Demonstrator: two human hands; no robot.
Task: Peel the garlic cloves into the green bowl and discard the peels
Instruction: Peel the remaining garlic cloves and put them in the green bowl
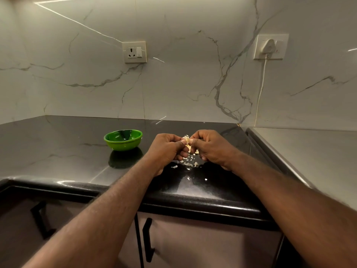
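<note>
Left hand (166, 146) and right hand (210, 147) meet above the bench (58, 147). Both have their fingers curled, and each pinches one end of a single pale clove (187, 140) between thumb and forefinger. A curl of papery skin stands up from the clove's top, so I judge the step in hand to be stripping that skin.

On the dark, glossy bench, the green bowl (123, 147) stands near the left hand, on its outer side and apart from it. What shows of its inside is green with a dark reflection and no clove. Its near wall hides the bottom, so I cannot tell whether any peeled clove lies there.

Peels (188, 164) lie as small white flakes on the bench just under the hands, with a few strays nearer the front edge. None has been gathered or thrown away, and no bin shows.

By that, the task looks early to midway. Some peeling is done, as the flakes witness. The clove being worked has yet to go into the bowl, and all the clearing up is left. No other unpeeled garlic is in view, though the hands may hide some.

No brand, label or writing can be read. The wall socket (134, 52) and the plug (267, 46) bear only marks too small to make out.
</note>
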